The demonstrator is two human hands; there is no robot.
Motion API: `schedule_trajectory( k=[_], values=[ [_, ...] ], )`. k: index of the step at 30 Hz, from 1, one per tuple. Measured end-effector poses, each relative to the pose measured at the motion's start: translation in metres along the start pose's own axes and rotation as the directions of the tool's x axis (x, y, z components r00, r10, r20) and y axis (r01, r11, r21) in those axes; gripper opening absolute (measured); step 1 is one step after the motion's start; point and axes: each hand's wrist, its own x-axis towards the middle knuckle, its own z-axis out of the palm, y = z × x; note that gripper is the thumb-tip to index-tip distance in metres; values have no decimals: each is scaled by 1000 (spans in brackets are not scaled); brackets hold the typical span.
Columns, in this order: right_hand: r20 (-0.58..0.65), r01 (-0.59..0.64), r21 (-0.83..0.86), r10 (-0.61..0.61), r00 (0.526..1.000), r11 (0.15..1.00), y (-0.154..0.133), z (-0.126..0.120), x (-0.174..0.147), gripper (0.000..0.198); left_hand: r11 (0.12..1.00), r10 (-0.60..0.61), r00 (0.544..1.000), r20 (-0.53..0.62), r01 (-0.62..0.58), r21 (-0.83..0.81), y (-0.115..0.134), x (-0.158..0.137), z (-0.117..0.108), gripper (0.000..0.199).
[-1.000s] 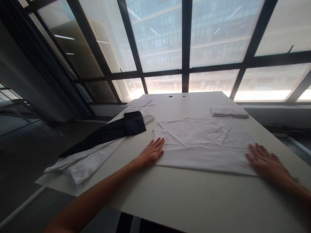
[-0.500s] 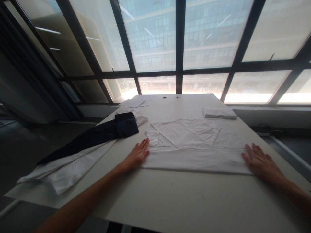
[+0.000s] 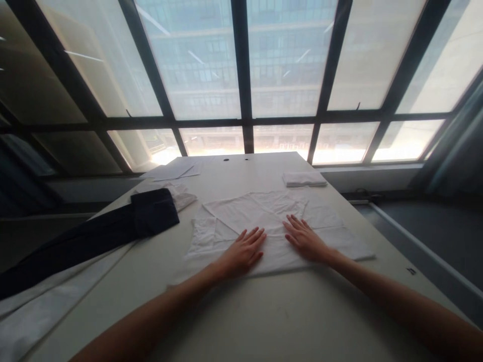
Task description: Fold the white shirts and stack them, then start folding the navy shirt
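Note:
A white garment (image 3: 234, 216), perhaps a shirt, lies partly folded and flat on the white table (image 3: 234, 322). Its near part forms a straight folded band, and a sleeve-like piece shows at the left. My left hand (image 3: 244, 251) rests palm down on the band, left of its middle, fingers stretched out. Palm down too, my right hand (image 3: 305, 238) lies on the cloth just right of the middle, its fingers slightly spread. A gap of cloth separates the two hands. Neither hand grips anything.
Dark navy clothing (image 3: 151, 213) lies over white clothing (image 3: 71, 296) on the left side. Paper sheets (image 3: 171, 171) are at the back left. A folded white cloth (image 3: 304, 179) sits at the back right. Large windows (image 3: 204, 65) stand behind the table.
Both hands have moved inward from the garment's left and right ends toward its middle. The view has turned to the right, so the table and clothes appear farther left.

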Motion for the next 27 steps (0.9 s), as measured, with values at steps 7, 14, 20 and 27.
schedule_trajectory(
  k=[7,14,20,27],
  values=[
    [43,-87,18,87,995,996,65,-9,-18,61,1000,26,999,32,-25,-14,-9,-2,10,62],
    [0,-124,11,124,992,992,63,2,-40,62,998,57,996,73,-56,-16,-1,-10,5,62],
    [-125,-178,102,190,974,979,86,-8,-28,60,1000,1,999,35,0,-30,-22,-4,-13,65],
    [-229,-212,88,227,946,973,157,-47,55,42,949,-314,936,-158,304,-90,-149,41,-69,69]
  ],
)
